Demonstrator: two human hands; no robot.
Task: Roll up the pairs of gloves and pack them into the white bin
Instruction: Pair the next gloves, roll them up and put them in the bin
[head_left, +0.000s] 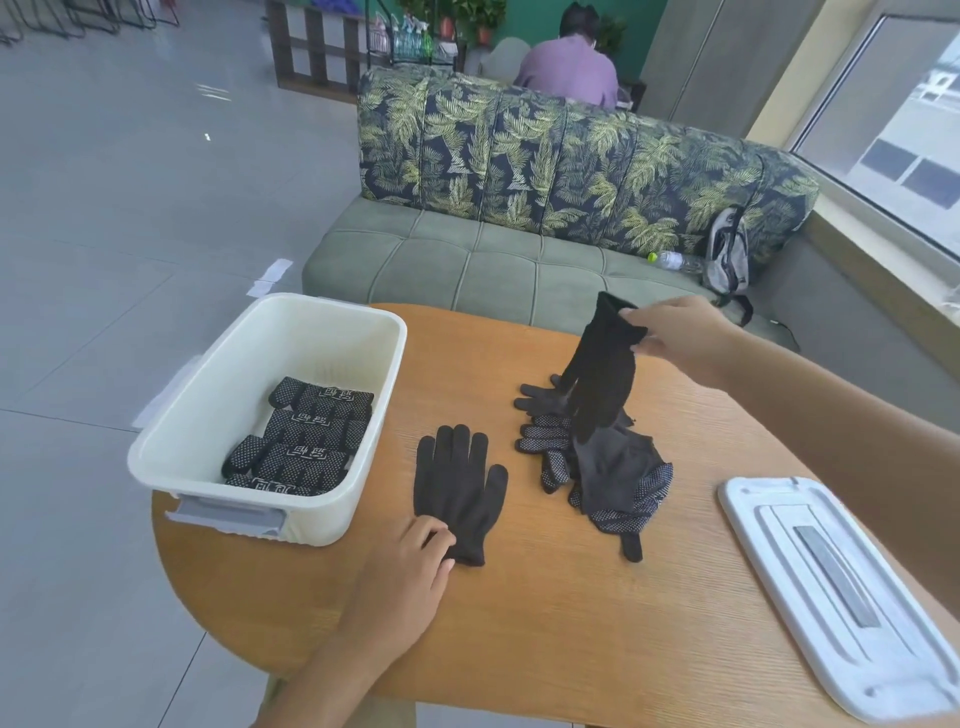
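A black glove (457, 488) lies flat on the wooden table (545, 623), fingers pointing away from me. My left hand (410, 566) rests on its cuff, fingertips curled onto the fabric. My right hand (675, 332) pinches the cuff of a second black glove (602, 384) and holds it in the air, fingers hanging down over a loose pile of gloves (597, 467). The white bin (218, 415) stands at the table's left edge with several rolled dotted glove pairs (306, 441) inside.
The bin's white lid (831, 587) lies on the table at the right. Behind the table is a green sofa (519, 260) with a backpack (727, 254) and a water bottle (675, 260). A person (569, 67) sits beyond the sofa, back turned.
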